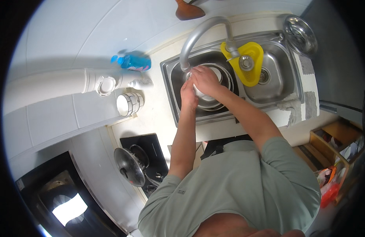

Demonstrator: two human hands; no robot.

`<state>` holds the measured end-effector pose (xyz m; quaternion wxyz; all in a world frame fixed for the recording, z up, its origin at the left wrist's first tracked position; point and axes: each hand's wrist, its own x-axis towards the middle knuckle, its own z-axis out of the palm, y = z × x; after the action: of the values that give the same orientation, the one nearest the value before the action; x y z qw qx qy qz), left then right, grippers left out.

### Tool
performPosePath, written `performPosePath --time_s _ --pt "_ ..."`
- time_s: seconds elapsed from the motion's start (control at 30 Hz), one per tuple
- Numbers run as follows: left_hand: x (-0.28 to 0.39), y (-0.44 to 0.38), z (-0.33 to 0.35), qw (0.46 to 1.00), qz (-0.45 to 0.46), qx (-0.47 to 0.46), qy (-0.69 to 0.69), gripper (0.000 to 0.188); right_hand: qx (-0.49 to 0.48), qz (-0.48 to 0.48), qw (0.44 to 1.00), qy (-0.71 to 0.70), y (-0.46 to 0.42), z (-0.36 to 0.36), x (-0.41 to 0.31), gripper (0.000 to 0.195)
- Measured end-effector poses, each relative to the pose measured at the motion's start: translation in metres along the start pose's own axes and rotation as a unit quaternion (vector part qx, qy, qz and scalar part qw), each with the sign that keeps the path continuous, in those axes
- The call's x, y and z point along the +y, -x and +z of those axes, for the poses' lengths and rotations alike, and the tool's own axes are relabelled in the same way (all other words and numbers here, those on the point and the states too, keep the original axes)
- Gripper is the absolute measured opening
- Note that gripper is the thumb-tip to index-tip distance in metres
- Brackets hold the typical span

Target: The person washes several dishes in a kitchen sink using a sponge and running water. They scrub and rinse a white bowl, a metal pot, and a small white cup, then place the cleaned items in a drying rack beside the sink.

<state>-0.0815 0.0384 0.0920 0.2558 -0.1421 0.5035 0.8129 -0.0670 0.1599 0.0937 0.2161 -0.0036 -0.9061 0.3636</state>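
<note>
Over the left basin of a stainless steel double sink (174, 97), my left hand (189, 96) and my right hand (205, 79) meet, fingers overlapping. They are just below the outlet of the grey gooseneck faucet (192, 38). Whether anything is held between them is hidden by the fingers. Beneath and beside the hands, white dishes (215, 72) show in part, against or very near the hands. A round metal basin or pot (210, 106) sits around these dishes inside the sink. I cannot tell if water is running.
A yellow triangular strainer (253, 78) with a metal drain basket (246, 63) straddles the sink divider. Metal bowls (300, 35) stand at the right. Blue detergent (136, 62), a white bottle (141, 84) and a patterned cup (130, 104) line the left. A lidded pan (129, 167) sits on the black cooktop (154, 148).
</note>
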Motion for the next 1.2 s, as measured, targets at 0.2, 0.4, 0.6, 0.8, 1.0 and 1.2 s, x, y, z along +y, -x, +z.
performPosePath --time_s 0.2,0.4,0.6,0.8,1.0,1.2 --pt "0.012 0.003 0.006 0.998 0.014 0.022 -0.057 0.027 -0.224 0.154 0.908 -0.318 -0.026 -0.004 0.036 0.033" --pt "0.019 -0.009 0.027 0.997 0.016 -0.010 0.080 0.026 -0.161 0.484 0.477 -0.716 -0.018 -0.007 0.061 0.034" --pt "-0.009 -0.037 0.029 0.978 0.056 0.105 0.172 0.035 0.064 0.520 0.435 -0.732 0.009 0.024 0.037 0.042" --pt "-0.021 -0.033 0.030 0.886 0.260 0.248 -0.294 0.040 0.142 0.529 0.492 -0.677 0.008 0.025 0.035 0.050" --pt "-0.025 -0.001 0.043 0.795 0.348 0.177 -0.465 0.039 0.150 0.493 0.663 -0.543 0.007 0.014 0.030 0.046" --pt "-0.033 -0.001 0.056 0.838 0.277 0.183 -0.434 0.051 0.084 0.392 0.815 -0.420 0.012 0.007 0.031 0.039"
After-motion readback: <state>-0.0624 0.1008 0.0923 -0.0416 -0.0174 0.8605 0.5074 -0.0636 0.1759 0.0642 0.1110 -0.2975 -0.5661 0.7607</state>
